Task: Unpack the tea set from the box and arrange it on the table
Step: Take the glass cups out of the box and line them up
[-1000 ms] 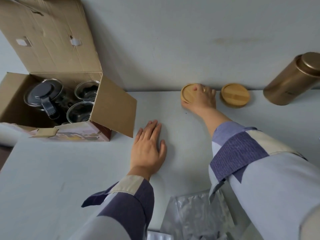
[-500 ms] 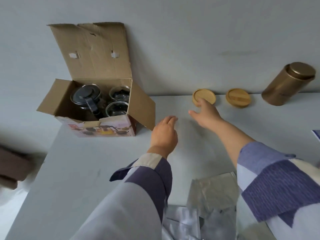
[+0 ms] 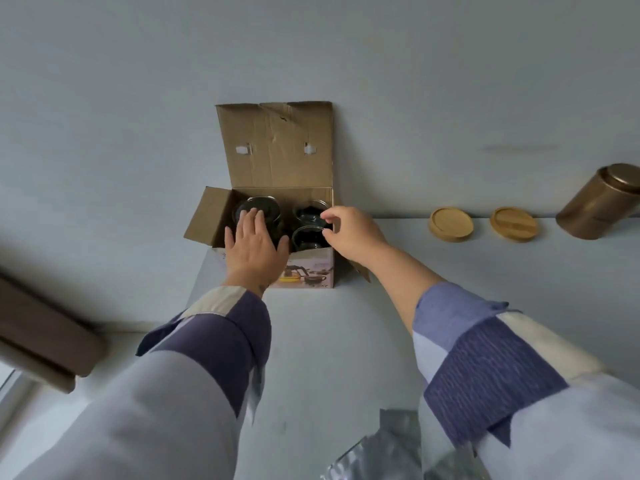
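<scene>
A person's left hand (image 3: pixel 254 245) spreads its straight fingers over the dark-lidded glass teapot (image 3: pixel 257 208) in the left half of an open brown cardboard box (image 3: pixel 277 157), its grip apart and clamped on nothing. The right hand (image 3: pixel 349 233) reaches in from the other side, thumb and forefinger nearly together at the rim of the nearer clear glass cup (image 3: pixel 306 235); whether that grip has closed on the rim cannot be told. A second glass cup (image 3: pixel 309 210) sits just behind it. The box stands at the far left corner of the pale grey counter (image 3: pixel 346 341), its rear flap upright against the wall and its side flaps splayed, the left one overhanging the counter's edge. Two round bamboo coasters (image 3: pixel 451 224) (image 3: pixel 513 224) and a tall bronze metal canister (image 3: pixel 601 202) line the wall to the right, well apart from the box. Bare surface lies between. Crinkled silver foil bags (image 3: pixel 384 455) lie at the near edge.
</scene>
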A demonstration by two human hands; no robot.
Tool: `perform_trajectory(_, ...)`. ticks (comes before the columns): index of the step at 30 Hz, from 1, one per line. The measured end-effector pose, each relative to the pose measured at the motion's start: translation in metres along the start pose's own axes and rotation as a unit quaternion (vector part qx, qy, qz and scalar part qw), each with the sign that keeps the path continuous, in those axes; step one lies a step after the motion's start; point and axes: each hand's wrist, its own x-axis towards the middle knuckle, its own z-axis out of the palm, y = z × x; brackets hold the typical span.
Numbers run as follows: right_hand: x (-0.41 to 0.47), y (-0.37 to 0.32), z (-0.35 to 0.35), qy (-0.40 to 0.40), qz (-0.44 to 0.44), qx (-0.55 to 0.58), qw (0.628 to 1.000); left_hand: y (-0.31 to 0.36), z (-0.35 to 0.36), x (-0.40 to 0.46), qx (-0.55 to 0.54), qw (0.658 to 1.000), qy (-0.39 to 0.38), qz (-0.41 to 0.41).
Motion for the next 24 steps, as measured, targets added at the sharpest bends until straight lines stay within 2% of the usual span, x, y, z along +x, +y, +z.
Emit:
perform_trajectory(3,0.011,-0.014,0.010,-0.042,0.031,-0.092,0.994,-0.019,0.003,-0.002,0.071,0.995,-0.067,0.020)
perform_trajectory(6,0.020,-0.024,0.013,-0.084,0.063,-0.174,0.979,-0.023,0.005,-0.006,0.088,0.993,-0.070,0.036)
perform_trajectory(10,0.035,-0.043,0.008,-0.175,0.082,-0.294,0.936,-0.025,0.006,-0.006,0.098,0.991,-0.072,0.048)
perform_trajectory(13,0.047,-0.054,0.010,-0.209,0.099,-0.339,0.912,-0.026,0.007,-0.005,0.100,0.991,-0.073,0.050)
perform_trajectory(17,0.055,-0.052,0.021,-0.220,0.120,-0.354,0.901,-0.027,0.011,-0.004,0.109,0.991,-0.067,0.048)
perform_trajectory(24,0.050,-0.041,0.023,-0.161,0.106,-0.359,0.913,-0.026,0.012,-0.002,0.129,0.988,-0.071,0.046)
